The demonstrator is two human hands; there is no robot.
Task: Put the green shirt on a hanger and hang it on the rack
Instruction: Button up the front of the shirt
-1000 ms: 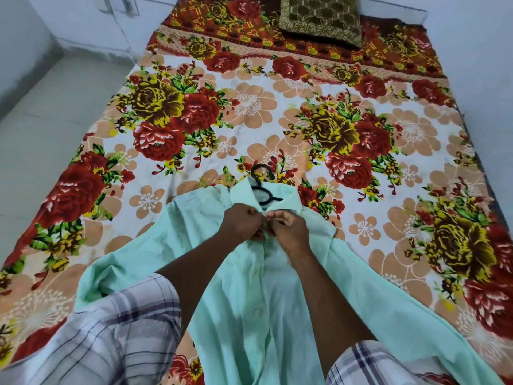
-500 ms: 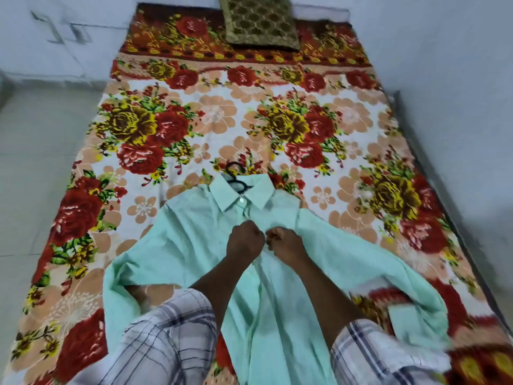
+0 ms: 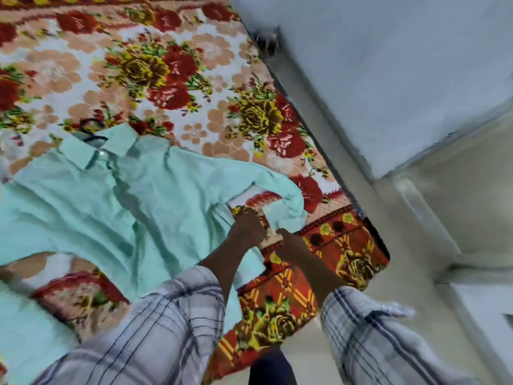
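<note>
The light green shirt (image 3: 138, 195) lies front-up on the flowered bed, its collar buttoned. A black hanger (image 3: 90, 128) is inside it, with only the hook poking out above the collar. My left hand (image 3: 247, 227) and right hand (image 3: 290, 243) are together at the cuff of the shirt's right-side sleeve (image 3: 280, 215), near the bed's right edge. Both hands have curled fingers at the cuff and seem to hold it, though the frame is blurred. No rack is in view.
The bed sheet (image 3: 166, 65) carries red and yellow flowers. A grey wall (image 3: 388, 65) runs close along the bed's right side, with a narrow gap (image 3: 319, 129) between them. Pale floor (image 3: 458, 212) lies at the right. My plaid sleeves fill the bottom.
My hands left the shirt's front placket and moved right to the sleeve cuff. The view swung to the right and tilted.
</note>
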